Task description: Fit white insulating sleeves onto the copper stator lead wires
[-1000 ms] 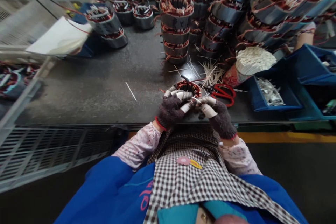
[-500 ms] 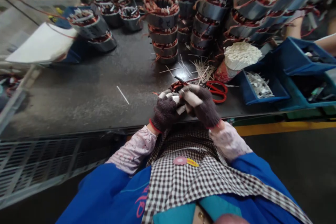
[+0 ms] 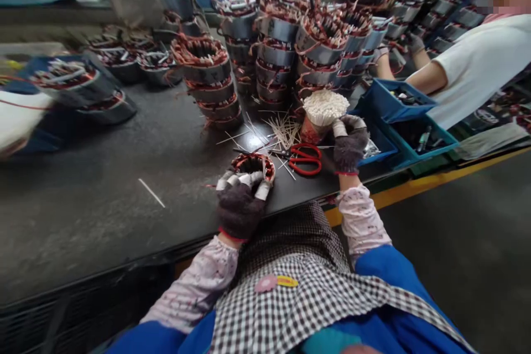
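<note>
My left hand (image 3: 241,202), in a dark glove with white-taped fingertips, is closed on the near rim of a small motor stator (image 3: 265,166) wound with copper wire. The stator lies on the dark table near its front edge. My right hand (image 3: 350,141), gloved the same way, is at the right side of a red cup (image 3: 310,131) packed with thin white sticks (image 3: 326,105). Its fingers are curled by the edge of the bundle; what they hold, if anything, I cannot make out. Red-handled scissors (image 3: 306,159) lie between my hands.
Loose white sticks (image 3: 284,128) are scattered behind the scissors; a single stick (image 3: 151,193) lies at left. Stacked stators (image 3: 211,80) stand along the back. Blue bins (image 3: 398,100) are at right, beside a co-worker's arm (image 3: 429,78). The table (image 3: 103,199) ends close before me.
My right hand has left the stator and moved right to the cup of sticks. My left hand stays on the stator. The camera view has turned to the right.
</note>
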The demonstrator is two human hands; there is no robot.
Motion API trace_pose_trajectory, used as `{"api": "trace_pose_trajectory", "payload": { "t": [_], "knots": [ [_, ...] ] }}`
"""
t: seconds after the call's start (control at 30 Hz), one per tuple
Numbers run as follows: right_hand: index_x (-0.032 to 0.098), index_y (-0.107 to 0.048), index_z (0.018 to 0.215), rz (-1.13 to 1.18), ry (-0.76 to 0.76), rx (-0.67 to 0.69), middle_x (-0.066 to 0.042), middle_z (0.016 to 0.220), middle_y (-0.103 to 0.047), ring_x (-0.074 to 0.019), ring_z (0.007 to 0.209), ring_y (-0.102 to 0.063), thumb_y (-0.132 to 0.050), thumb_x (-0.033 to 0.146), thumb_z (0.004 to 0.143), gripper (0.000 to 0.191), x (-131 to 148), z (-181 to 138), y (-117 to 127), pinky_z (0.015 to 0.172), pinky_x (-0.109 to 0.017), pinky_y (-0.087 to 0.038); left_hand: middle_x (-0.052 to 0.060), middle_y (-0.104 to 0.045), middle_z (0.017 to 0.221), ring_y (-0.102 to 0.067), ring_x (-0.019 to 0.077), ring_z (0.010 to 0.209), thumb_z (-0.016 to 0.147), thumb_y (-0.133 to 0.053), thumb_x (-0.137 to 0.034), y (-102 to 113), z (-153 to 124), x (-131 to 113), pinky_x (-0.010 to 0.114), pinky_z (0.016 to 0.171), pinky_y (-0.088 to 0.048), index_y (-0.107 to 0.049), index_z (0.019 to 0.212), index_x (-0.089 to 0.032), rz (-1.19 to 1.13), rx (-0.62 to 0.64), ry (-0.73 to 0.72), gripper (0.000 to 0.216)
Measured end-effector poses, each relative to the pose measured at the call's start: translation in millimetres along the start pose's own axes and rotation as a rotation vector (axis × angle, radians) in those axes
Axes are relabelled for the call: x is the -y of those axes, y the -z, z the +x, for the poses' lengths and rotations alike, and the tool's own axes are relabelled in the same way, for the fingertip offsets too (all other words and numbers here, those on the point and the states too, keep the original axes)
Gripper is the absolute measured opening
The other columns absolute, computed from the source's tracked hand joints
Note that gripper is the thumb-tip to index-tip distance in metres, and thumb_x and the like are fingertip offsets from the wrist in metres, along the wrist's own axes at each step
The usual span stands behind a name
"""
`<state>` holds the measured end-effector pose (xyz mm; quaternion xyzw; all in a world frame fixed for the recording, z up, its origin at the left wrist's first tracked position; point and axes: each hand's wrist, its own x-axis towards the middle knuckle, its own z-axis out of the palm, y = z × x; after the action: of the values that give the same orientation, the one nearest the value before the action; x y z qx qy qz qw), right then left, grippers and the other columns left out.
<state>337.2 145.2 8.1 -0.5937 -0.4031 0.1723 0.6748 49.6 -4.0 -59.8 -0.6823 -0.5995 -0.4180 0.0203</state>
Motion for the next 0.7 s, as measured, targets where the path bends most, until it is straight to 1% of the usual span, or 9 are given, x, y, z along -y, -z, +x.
{"api": "trace_pose_trajectory", "payload": {
  "t": [0.1, 0.17, 0.23, 0.3, 0.4, 0.47, 0.53, 0.63, 0.7],
  "knots": [
    [0.021, -0.075, 0.105, -0.045, 0.069, 0.042, -0.006, 0.105, -0.088, -0.0210, 0.104, -0.072, -0.082, 0.017, 0.107, 0.008, -5, 5, -12, 0.110, -0.038, -0.062, 0.018, -0.100, 0.136, -0.097, 0.0433, 0.129, 0.120, -0.076, -0.033, 2, -5, -3, 0.071, 0.131, -0.075, -0.095, 0.145, -0.023, 0.036, 0.028, -0.066, 0.033],
    [0.022, -0.075, 0.105, -0.066, 0.098, 0.023, -0.007, 0.105, -0.087, -0.0220, 0.103, -0.072, -0.081, 0.019, 0.109, 0.008, -9, 3, -11, 0.109, -0.039, -0.061, 0.017, -0.097, 0.152, -0.095, 0.0426, 0.142, 0.120, -0.074, -0.027, 18, -5, 5, 0.072, 0.135, -0.074, -0.091, 0.157, -0.026, 0.061, 0.094, -0.148, 0.041],
    [0.022, -0.073, 0.105, -0.076, 0.107, -0.013, -0.008, 0.103, -0.086, -0.0230, 0.102, -0.072, -0.078, 0.019, 0.111, 0.008, -17, 3, -6, 0.107, -0.040, -0.061, 0.011, -0.097, 0.155, -0.094, 0.0408, 0.146, 0.120, -0.071, -0.023, 42, 2, 21, 0.075, 0.141, -0.070, -0.094, 0.154, -0.035, 0.101, 0.201, -0.265, 0.043],
    [0.023, -0.072, 0.109, -0.077, 0.095, -0.054, -0.010, 0.106, -0.086, -0.0235, 0.101, -0.073, -0.070, 0.020, 0.114, 0.007, -27, 5, 2, 0.104, -0.041, -0.063, 0.003, -0.100, 0.144, -0.097, 0.0379, 0.137, 0.120, -0.066, -0.020, 65, 20, 37, 0.075, 0.142, -0.069, -0.098, 0.142, -0.042, 0.108, 0.336, -0.390, 0.045],
    [0.022, -0.071, 0.121, -0.017, 0.124, -0.091, -0.014, 0.118, -0.086, -0.0238, 0.099, -0.078, -0.055, 0.022, 0.120, 0.016, -43, 7, 11, 0.100, -0.044, -0.068, 0.001, -0.102, 0.134, -0.098, 0.0323, 0.128, 0.121, -0.061, -0.022, 80, 54, 55, 0.066, 0.140, -0.071, -0.100, 0.134, -0.043, 0.054, 0.499, -0.467, 0.047],
    [0.022, -0.071, 0.128, 0.055, 0.218, -0.098, -0.013, 0.122, -0.085, -0.0241, 0.099, -0.082, -0.052, 0.025, 0.121, 0.020, -50, 1, 18, 0.099, -0.048, -0.072, 0.004, -0.102, 0.134, -0.096, 0.0326, 0.134, 0.120, -0.063, -0.026, 72, 72, 63, 0.068, 0.146, -0.065, -0.100, 0.137, -0.039, 0.017, 0.528, -0.413, 0.042],
    [0.022, -0.075, 0.130, 0.111, 0.351, -0.114, -0.011, 0.123, -0.083, -0.0238, 0.100, -0.085, -0.057, 0.029, 0.122, 0.021, -50, -13, 25, 0.097, -0.049, -0.075, 0.008, -0.100, 0.139, -0.092, 0.0349, 0.144, 0.117, -0.067, -0.027, 55, 77, 70, 0.070, 0.147, -0.064, -0.098, 0.142, -0.033, -0.060, 0.525, -0.338, 0.040],
    [0.021, -0.084, 0.130, 0.150, 0.456, -0.080, -0.011, 0.127, -0.083, -0.0230, 0.101, -0.085, -0.074, 0.038, 0.121, 0.021, -36, -51, 38, 0.088, -0.045, -0.077, 0.013, -0.094, 0.155, -0.083, 0.0347, 0.162, 0.119, -0.063, -0.027, 27, 60, 79, 0.066, 0.146, -0.067, -0.094, 0.147, -0.027, -0.184, 0.460, -0.245, 0.042],
    [0.022, -0.089, 0.125, 0.120, 0.443, -0.016, -0.010, 0.124, -0.086, -0.0237, 0.101, -0.087, -0.085, 0.044, 0.119, 0.023, -20, -84, 50, 0.088, -0.046, -0.079, 0.013, -0.091, 0.162, -0.081, 0.0335, 0.166, 0.123, -0.060, -0.030, 14, 41, 80, 0.067, 0.153, -0.060, -0.092, 0.149, -0.026, -0.177, 0.369, -0.191, 0.041]
  ]
}}
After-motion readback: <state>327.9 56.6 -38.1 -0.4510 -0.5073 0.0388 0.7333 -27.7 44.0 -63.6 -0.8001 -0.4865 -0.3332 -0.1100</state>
